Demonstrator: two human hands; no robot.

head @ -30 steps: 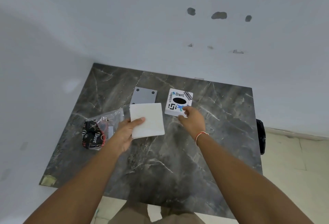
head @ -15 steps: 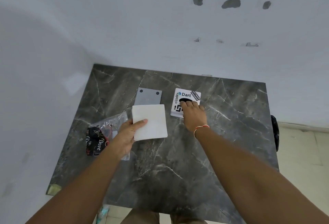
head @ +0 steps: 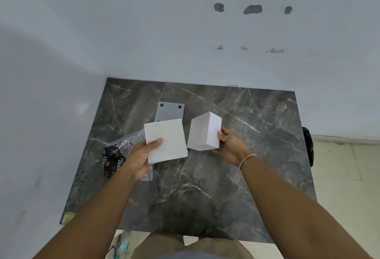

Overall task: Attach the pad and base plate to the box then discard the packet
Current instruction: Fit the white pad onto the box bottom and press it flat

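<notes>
While the left hand (head: 139, 156) pinches the white pad (head: 165, 141) by its near corner and the right hand (head: 229, 145) clasps the box (head: 204, 131), both are raised above the tabletop (head: 205, 186), just apart. Attaching the pad seems the step in hand; next, its face must square up with a box side. Behind lies the grey plate (head: 169, 112), the packet (head: 119, 151) at left.

A plain room, likely in a home, is suggested by a marble-patterned counter (head: 205, 186), patched painted walls (head: 144, 32) and a tiled floor (head: 345, 186).
</notes>
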